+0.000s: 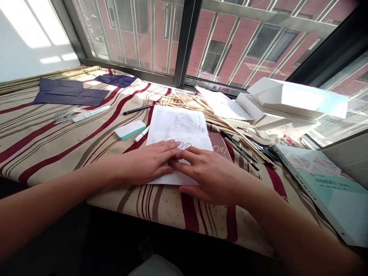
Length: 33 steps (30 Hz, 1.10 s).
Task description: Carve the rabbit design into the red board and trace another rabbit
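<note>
A white sheet of paper point(163, 122) lies on the striped cloth in front of me, with a small line drawing near its top and dark curved outlines lower down. My left hand point(152, 161) rests flat on its lower part, fingers stretched out. From the other side my right hand point(207, 172) lies over the sheet's lower right, its fingers slightly bent and meeting the left fingertips. Neither hand visibly holds anything. Partly under the right edge of the sheet is a brown card point(220, 145) with pale curved outlines. The hands cover part of the sheet's lower drawing.
Left of the sheet are a teal-and-white box point(130, 129), a white cap-like piece point(142, 133), a black pen point(138, 109) and a white marker point(91, 114). Dark blue paper point(69, 92) lies farther back. Thin wooden sticks point(230, 124), an open white box point(287, 99) and a book point(330, 188) occupy the right.
</note>
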{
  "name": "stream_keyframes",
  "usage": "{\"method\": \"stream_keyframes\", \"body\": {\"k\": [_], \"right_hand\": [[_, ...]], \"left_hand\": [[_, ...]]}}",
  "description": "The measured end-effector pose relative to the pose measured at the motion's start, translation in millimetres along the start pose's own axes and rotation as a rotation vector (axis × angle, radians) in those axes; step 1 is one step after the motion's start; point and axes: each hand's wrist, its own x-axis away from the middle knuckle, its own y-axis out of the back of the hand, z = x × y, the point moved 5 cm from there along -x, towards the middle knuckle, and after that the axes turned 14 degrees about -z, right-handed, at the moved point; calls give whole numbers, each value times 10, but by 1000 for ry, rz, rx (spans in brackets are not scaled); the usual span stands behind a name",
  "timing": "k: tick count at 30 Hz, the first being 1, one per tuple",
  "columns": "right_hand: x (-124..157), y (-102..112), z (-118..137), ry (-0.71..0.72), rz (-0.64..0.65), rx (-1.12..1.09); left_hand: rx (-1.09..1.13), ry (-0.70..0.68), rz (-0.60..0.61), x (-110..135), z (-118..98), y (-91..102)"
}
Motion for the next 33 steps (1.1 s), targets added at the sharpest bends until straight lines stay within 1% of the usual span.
{"method": "stream_keyframes", "body": {"k": [3, 6, 8, 12, 15, 17, 19, 21, 26, 29, 31, 33], "right_hand": [[32, 89, -41, 32, -39, -72], [66, 184, -151, -39, -70, -73], [93, 211, -221, -106, -31, -61], [178, 249, -294, -141, 68, -137], [304, 264, -357, -150, 122, -180], [399, 254, -399, -155, 115, -193], [474, 225, -428, -149, 80, -200], [514, 183, -437, -126, 39, -211], [494, 133, -392, -23, -120, -179], [481, 119, -359, 6, -166, -152], [478, 118, -344, 9, -184, -138], [475, 124, -328, 4, -197, -121]], "left_hand": [[-200, -58, 150, 32, 86, -70], [-447, -118, 279, 27, 59, -57], [-563, -164, 326, -44, -23, -33], [-691, -246, 358, -245, -206, -42], [-711, -279, 352, -305, -236, -83], [-727, -332, 340, -296, -208, -105], [-740, -383, 325, -278, -166, -111], [-741, -406, 317, -272, -131, -99], [-650, -447, 286, -256, -72, -13], [-576, -492, 261, -230, -22, 42], [-562, -480, 268, -245, -11, 66], [-570, -429, 313, -299, -42, 81]]}}
